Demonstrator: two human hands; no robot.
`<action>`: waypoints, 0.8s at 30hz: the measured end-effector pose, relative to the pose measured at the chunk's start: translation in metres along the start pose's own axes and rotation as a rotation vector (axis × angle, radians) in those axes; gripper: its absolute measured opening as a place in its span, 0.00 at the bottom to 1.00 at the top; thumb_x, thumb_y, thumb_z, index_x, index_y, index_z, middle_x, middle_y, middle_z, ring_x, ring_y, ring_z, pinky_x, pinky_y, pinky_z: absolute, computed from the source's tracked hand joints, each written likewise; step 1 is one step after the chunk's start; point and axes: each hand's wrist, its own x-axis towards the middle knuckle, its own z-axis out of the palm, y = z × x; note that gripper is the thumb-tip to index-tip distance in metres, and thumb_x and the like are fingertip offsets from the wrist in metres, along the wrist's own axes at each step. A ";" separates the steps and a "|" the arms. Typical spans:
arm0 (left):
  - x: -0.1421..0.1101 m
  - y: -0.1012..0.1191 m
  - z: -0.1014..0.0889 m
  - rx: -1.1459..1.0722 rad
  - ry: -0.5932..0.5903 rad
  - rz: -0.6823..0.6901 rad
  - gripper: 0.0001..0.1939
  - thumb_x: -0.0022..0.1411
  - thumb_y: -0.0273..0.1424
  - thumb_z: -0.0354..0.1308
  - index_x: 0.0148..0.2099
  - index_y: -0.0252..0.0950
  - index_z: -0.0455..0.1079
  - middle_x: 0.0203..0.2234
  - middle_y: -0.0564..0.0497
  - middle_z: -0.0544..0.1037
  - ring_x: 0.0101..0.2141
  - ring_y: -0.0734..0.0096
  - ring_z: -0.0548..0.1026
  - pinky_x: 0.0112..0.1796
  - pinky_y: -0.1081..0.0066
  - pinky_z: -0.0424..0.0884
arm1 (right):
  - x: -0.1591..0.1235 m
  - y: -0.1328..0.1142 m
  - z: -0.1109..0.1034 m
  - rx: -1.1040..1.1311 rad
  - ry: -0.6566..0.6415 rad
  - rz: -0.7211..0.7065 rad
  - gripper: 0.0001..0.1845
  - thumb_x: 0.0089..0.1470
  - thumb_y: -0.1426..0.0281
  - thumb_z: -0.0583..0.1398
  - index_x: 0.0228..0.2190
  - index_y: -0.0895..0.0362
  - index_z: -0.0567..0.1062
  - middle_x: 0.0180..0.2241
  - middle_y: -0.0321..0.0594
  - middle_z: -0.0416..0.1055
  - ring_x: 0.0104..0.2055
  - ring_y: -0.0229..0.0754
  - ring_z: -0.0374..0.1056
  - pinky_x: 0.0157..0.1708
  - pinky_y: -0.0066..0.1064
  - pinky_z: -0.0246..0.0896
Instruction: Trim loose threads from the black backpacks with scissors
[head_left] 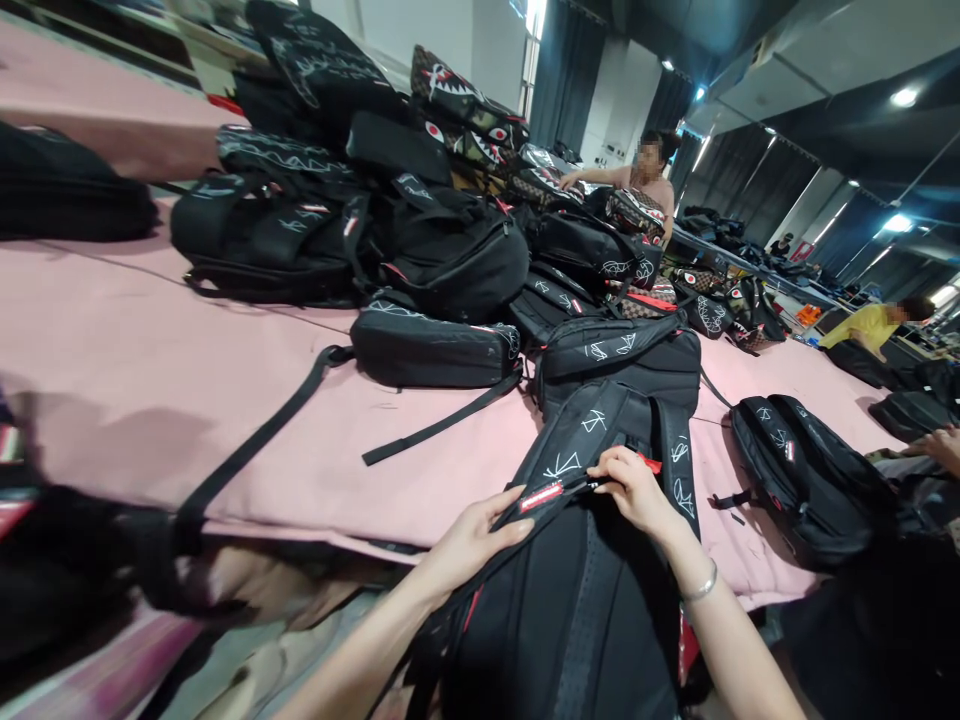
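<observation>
A black backpack [555,640] lies with its back panel up, across the near table edge in front of me. White scribbled marks run along its shoulder straps. My left hand [484,535] is closed around the edge of the left shoulder strap [566,440], beside a red label [541,497] with white lettering. Pinched together at that strap's inner edge are the fingers of my right hand [634,490]; the small thing between them is too small to name. Behind the right fingers shows a bit of red [651,463]. A bracelet is on the right wrist.
Black bags [442,250] are piled at the back of the pink-covered table [262,400], with shark-mouth patterned bags [469,110] beyond. Another black backpack [802,470] lies to the right. A loose strap [262,450] hangs over the front edge. Co-workers [652,185] stand farther off.
</observation>
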 end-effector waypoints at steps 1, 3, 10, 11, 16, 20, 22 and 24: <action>-0.001 0.001 0.000 -0.012 -0.010 0.001 0.31 0.45 0.40 0.63 0.51 0.33 0.68 0.49 0.44 0.72 0.53 0.52 0.64 0.54 0.57 0.58 | 0.001 -0.001 -0.001 -0.018 -0.015 -0.007 0.08 0.54 0.76 0.55 0.37 0.55 0.72 0.36 0.41 0.64 0.40 0.41 0.62 0.41 0.35 0.60; -0.002 0.003 0.001 -0.038 -0.018 0.002 0.31 0.45 0.40 0.63 0.52 0.32 0.67 0.48 0.44 0.72 0.53 0.52 0.64 0.53 0.57 0.58 | 0.004 -0.002 -0.002 -0.031 -0.029 -0.021 0.09 0.54 0.76 0.55 0.37 0.55 0.72 0.36 0.41 0.64 0.40 0.41 0.62 0.42 0.36 0.60; -0.003 0.011 0.003 -0.031 -0.107 0.049 0.27 0.49 0.40 0.61 0.50 0.33 0.69 0.48 0.44 0.73 0.51 0.53 0.65 0.52 0.58 0.58 | 0.006 0.006 0.004 0.119 -0.005 -0.024 0.08 0.53 0.72 0.58 0.38 0.55 0.72 0.35 0.41 0.64 0.40 0.41 0.63 0.41 0.34 0.61; -0.002 0.011 0.003 -0.024 -0.116 0.059 0.27 0.49 0.40 0.61 0.50 0.32 0.69 0.48 0.44 0.73 0.51 0.52 0.65 0.52 0.58 0.58 | 0.005 0.007 0.005 0.114 -0.001 -0.021 0.08 0.53 0.72 0.58 0.38 0.55 0.72 0.36 0.41 0.64 0.40 0.41 0.63 0.41 0.34 0.61; -0.001 0.011 0.003 -0.038 -0.139 0.063 0.26 0.50 0.40 0.59 0.50 0.34 0.68 0.49 0.45 0.72 0.51 0.54 0.66 0.51 0.60 0.59 | 0.005 0.004 0.006 0.108 0.024 -0.019 0.08 0.53 0.73 0.57 0.37 0.55 0.72 0.36 0.41 0.64 0.40 0.41 0.63 0.41 0.34 0.61; -0.002 0.014 0.003 -0.045 -0.154 0.053 0.26 0.50 0.40 0.59 0.50 0.34 0.68 0.46 0.46 0.74 0.50 0.54 0.66 0.51 0.59 0.60 | 0.003 0.005 0.005 0.173 0.051 0.003 0.07 0.52 0.71 0.59 0.36 0.55 0.73 0.34 0.40 0.65 0.39 0.40 0.63 0.40 0.34 0.61; -0.002 0.015 0.002 -0.053 -0.169 0.050 0.25 0.51 0.40 0.59 0.50 0.35 0.68 0.47 0.47 0.74 0.50 0.55 0.67 0.51 0.60 0.60 | 0.002 0.006 0.004 0.169 0.082 0.023 0.07 0.52 0.71 0.58 0.36 0.55 0.72 0.35 0.40 0.65 0.39 0.41 0.64 0.41 0.35 0.61; -0.001 0.015 0.001 -0.047 -0.166 0.055 0.25 0.51 0.40 0.59 0.50 0.36 0.68 0.48 0.47 0.73 0.50 0.56 0.67 0.51 0.61 0.60 | 0.000 0.007 0.001 0.129 0.111 0.027 0.08 0.53 0.73 0.58 0.37 0.55 0.72 0.35 0.41 0.64 0.39 0.41 0.63 0.41 0.35 0.61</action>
